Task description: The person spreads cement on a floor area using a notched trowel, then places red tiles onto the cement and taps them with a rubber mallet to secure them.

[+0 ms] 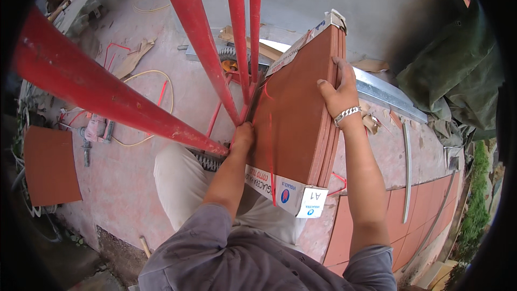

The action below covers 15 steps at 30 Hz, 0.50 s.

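The right hand (342, 94), a silver chain bracelet (347, 114) at its wrist, is spread against the right edge of a strapped stack of square reddish-brown tiles (296, 102), thumb parted from the fingers and lying at the rim of the broad face. The left hand (244, 133) is at the stack's left edge, beside a red tubular metal frame (202, 43); its fingers are hidden, so I cannot tell how far they close. The stack is in front of the person, between both hands, tilted, its broad face turned up and to the left. Its long axis, as seen, runs from a white printed cardboard end (280, 188) near the lap to another white end pointing away and slightly right. A thin red strap (271, 151) crosses the face. Just left of the stack, beyond the left hand, is a knobbly black tyre (227, 54). Farther left of it lie a pinkish-red power tool (97, 129) and a single reddish-brown tile (52, 165). Right of the stack are a long galvanised metal beam (388, 94) and, farther out, a dark green tarpaulin (458, 70); nearer the person on that side, laid reddish floor tiles (417, 205) spread out.
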Each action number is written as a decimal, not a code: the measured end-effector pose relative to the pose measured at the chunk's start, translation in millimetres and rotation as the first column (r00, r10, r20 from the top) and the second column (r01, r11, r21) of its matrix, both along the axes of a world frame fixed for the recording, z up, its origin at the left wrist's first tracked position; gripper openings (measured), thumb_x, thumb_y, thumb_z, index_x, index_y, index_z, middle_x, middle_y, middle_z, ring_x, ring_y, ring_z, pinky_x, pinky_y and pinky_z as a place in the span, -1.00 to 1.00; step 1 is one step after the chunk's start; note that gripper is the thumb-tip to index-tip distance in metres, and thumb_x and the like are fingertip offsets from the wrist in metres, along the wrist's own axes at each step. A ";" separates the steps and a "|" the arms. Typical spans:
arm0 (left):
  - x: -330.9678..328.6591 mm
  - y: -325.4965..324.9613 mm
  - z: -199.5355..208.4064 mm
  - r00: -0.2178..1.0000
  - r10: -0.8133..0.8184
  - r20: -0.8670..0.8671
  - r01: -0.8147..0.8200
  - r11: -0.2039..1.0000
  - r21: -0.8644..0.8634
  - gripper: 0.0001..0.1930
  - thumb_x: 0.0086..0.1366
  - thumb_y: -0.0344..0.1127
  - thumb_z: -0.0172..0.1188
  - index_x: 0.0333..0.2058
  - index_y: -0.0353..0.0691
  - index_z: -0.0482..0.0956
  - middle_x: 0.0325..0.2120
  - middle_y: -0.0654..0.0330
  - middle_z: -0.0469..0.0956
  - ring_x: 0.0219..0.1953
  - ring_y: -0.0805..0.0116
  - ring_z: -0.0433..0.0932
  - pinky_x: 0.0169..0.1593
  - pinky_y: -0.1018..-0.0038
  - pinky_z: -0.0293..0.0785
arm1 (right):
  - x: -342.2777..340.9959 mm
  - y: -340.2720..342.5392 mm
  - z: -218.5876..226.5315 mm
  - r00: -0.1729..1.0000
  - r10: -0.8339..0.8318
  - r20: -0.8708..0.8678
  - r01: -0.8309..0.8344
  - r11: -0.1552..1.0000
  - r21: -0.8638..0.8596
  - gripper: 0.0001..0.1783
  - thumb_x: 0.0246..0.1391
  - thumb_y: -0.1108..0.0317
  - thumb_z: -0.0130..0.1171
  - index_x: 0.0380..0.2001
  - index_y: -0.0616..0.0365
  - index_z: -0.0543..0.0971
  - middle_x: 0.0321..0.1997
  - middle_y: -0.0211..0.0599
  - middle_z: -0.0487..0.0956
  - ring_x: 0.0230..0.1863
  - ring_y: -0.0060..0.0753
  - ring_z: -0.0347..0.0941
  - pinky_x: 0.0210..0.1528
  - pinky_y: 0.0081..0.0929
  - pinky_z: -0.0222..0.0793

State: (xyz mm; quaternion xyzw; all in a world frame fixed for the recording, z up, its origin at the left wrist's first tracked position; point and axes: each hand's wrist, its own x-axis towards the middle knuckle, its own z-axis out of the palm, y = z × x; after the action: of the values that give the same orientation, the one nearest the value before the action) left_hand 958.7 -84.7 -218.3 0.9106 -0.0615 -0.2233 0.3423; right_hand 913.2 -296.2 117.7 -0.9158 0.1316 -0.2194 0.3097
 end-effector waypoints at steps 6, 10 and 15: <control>5.7 8.0 -15.0 0.998 -0.059 0.027 0.058 0.998 0.037 -0.76 0.30 -0.30 0.05 -0.21 -0.18 0.69 -0.26 -0.16 0.64 -0.11 -0.18 0.62 -0.02 0.07 0.54 | -2.2 -1.9 1.1 1.000 0.011 0.007 -0.011 0.999 0.038 -0.27 -0.02 0.23 0.24 0.26 0.10 0.32 0.29 0.10 0.26 0.34 0.15 0.21 0.38 -0.15 0.16; 3.5 7.5 -14.0 0.998 -0.049 0.029 0.048 0.998 0.041 -0.77 0.29 -0.31 0.06 -0.25 -0.18 0.70 -0.27 -0.16 0.64 -0.12 -0.16 0.63 -0.02 0.06 0.55 | -3.8 -3.5 1.0 1.000 0.019 0.009 -0.019 0.999 0.046 -0.27 -0.02 0.24 0.24 0.26 0.12 0.32 0.31 0.11 0.25 0.34 0.14 0.21 0.38 -0.16 0.15; 2.3 5.9 -8.4 0.997 -0.058 0.040 0.052 0.989 0.135 -0.75 0.30 -0.32 0.03 -0.25 -0.22 0.69 -0.26 -0.17 0.65 -0.11 -0.16 0.63 -0.02 0.04 0.57 | -3.9 -4.4 -0.6 0.998 0.039 0.054 -0.041 0.999 0.036 -0.28 -0.02 0.25 0.24 0.24 0.18 0.34 0.29 0.12 0.28 0.33 0.13 0.23 0.38 -0.15 0.16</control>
State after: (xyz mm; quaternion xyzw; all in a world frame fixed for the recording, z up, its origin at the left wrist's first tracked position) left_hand 961.0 -78.8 -226.8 0.9342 -0.0791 -0.2160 0.2727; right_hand 909.3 -300.6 117.1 -0.9062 0.1088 -0.2349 0.3343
